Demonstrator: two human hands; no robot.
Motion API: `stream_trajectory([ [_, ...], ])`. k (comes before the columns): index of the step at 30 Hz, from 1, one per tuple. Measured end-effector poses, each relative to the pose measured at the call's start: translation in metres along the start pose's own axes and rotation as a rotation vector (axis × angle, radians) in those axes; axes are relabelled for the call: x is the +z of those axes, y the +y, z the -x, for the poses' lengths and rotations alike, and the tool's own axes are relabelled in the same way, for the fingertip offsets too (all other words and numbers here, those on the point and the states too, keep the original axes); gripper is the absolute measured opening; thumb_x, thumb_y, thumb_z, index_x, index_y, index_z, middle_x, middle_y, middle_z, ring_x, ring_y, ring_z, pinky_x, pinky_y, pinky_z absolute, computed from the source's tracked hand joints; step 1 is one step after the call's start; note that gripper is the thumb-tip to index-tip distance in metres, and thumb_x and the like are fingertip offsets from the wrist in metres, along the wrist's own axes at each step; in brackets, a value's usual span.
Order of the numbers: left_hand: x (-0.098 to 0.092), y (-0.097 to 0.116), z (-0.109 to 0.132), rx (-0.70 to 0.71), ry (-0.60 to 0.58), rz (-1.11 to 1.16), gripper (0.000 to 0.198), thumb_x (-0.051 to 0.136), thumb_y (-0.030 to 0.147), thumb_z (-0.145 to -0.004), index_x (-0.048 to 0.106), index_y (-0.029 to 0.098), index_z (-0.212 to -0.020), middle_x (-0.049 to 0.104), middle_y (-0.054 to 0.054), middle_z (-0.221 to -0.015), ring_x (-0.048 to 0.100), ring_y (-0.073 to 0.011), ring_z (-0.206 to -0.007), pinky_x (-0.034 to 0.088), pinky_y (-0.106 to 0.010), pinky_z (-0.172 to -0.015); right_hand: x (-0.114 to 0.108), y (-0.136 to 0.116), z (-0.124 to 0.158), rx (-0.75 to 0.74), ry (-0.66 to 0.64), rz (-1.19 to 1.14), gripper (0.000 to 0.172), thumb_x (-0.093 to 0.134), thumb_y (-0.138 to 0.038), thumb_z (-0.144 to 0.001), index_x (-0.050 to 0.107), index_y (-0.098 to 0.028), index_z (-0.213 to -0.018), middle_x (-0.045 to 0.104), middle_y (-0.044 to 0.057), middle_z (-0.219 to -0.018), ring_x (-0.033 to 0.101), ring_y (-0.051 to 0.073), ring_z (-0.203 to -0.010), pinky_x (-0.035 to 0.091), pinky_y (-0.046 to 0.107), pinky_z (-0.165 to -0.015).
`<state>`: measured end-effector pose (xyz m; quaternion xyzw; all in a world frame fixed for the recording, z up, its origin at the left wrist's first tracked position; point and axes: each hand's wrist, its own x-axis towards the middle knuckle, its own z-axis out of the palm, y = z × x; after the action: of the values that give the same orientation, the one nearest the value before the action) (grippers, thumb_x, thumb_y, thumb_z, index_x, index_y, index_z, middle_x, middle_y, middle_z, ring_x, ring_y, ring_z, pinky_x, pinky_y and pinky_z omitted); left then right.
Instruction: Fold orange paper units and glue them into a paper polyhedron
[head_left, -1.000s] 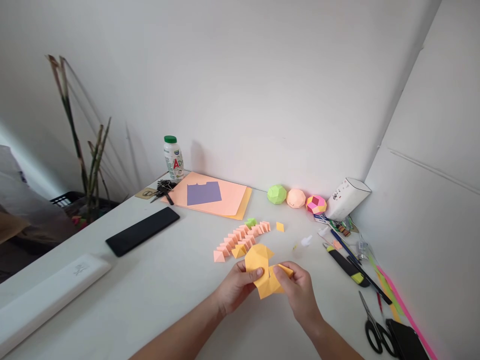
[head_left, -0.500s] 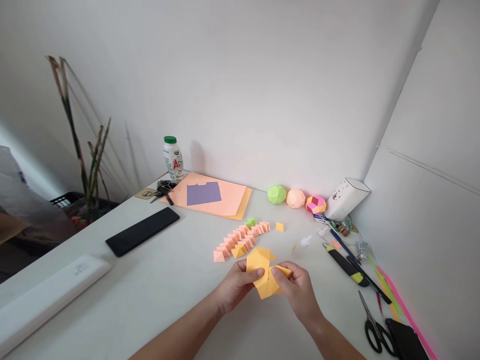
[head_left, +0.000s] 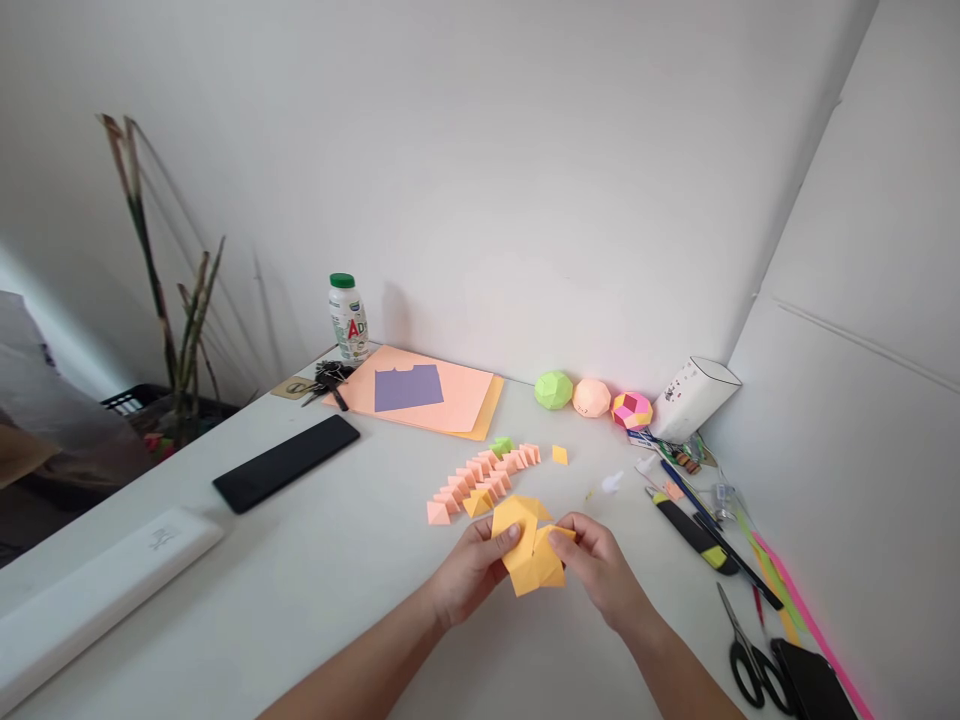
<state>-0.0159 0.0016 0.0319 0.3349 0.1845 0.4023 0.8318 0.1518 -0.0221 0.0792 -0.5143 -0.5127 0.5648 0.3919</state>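
Between my two hands, above the white table, is a folded yellow-orange paper piece (head_left: 531, 570) with several angled faces and a slit in its middle. My left hand (head_left: 474, 568) pinches its left side, thumb lying on top. Its right flap is gripped by my right hand (head_left: 592, 562), with thumb and fingers closed on the edge. Just beyond my hands lie rows of small folded pink paper units (head_left: 466, 482). Among them are an orange unit (head_left: 478, 502) and a green one (head_left: 500, 446). A small flat orange paper piece (head_left: 559, 455) lies right of the rows.
Along the wall sit a green paper ball (head_left: 553, 390), a pink one (head_left: 592, 398) and a multicoloured one (head_left: 632, 410). Pink paper sheets (head_left: 465, 395) and a bottle (head_left: 349, 325) stand back left. A box cutter (head_left: 694, 532) and scissors (head_left: 750, 655) lie right; a black slab (head_left: 285, 463) lies left.
My right thumb has moved slightly right and up along the paper's right flap, showing more of its lower right face. My left thumb has slid a little up and left.
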Motion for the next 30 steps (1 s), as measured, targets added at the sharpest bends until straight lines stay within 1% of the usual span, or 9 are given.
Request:
stream_trajectory([
  [6, -0.004, -0.005, -0.001, 0.000, -0.021, 0.006, 0.022, 0.057, 0.033, -0.083, 0.064, 0.013, -0.083, 0.062, -0.006, -0.078, 0.057, -0.0159, -0.073, 0.042, -0.029, -0.071, 0.000, 0.006, -0.002, 0.016, 0.014, 0.003, 0.031, 0.061, -0.040, -0.078, 0.048, -0.017, -0.064, 0.046, -0.004, -0.059, 0.040, 0.009, -0.055, 0.032, 0.021, -0.052],
  [12, -0.002, -0.004, 0.001, -0.016, -0.015, -0.002, 0.024, 0.058, 0.035, -0.082, 0.065, 0.013, -0.087, 0.063, -0.008, -0.084, 0.057, -0.0170, -0.077, 0.042, -0.030, -0.073, 0.000, 0.005, -0.002, 0.000, 0.004, 0.013, 0.030, 0.062, -0.040, -0.077, 0.048, -0.016, -0.064, 0.045, -0.004, -0.060, 0.041, 0.010, -0.056, 0.033, 0.021, -0.052],
  [17, -0.001, -0.004, 0.001, -0.034, -0.009, -0.014, 0.025, 0.058, 0.035, -0.082, 0.066, 0.012, -0.088, 0.063, -0.008, -0.082, 0.057, -0.0172, -0.076, 0.043, -0.030, -0.072, 0.002, 0.002, 0.000, 0.012, -0.001, 0.037, 0.031, 0.063, -0.040, -0.076, 0.047, -0.016, -0.064, 0.043, -0.004, -0.059, 0.038, 0.009, -0.055, 0.032, 0.021, -0.051],
  [25, -0.001, -0.002, 0.001, -0.029, 0.017, -0.044, 0.023, 0.059, 0.033, -0.082, 0.067, 0.012, -0.084, 0.064, -0.008, -0.080, 0.058, -0.0170, -0.074, 0.043, -0.029, -0.071, -0.001, 0.009, -0.002, 0.008, 0.000, 0.076, 0.026, 0.062, -0.038, -0.076, 0.053, -0.016, -0.066, 0.048, -0.002, -0.060, 0.042, 0.011, -0.056, 0.034, 0.023, -0.052],
  [30, 0.000, 0.000, 0.001, -0.029, 0.036, -0.083, 0.021, 0.061, 0.032, -0.080, 0.067, 0.012, -0.081, 0.063, -0.006, -0.077, 0.057, -0.0154, -0.071, 0.043, -0.028, -0.069, -0.003, 0.013, -0.004, 0.012, -0.003, 0.071, 0.026, 0.063, -0.037, -0.076, 0.053, -0.015, -0.065, 0.048, -0.002, -0.059, 0.043, 0.011, -0.056, 0.034, 0.023, -0.052],
])
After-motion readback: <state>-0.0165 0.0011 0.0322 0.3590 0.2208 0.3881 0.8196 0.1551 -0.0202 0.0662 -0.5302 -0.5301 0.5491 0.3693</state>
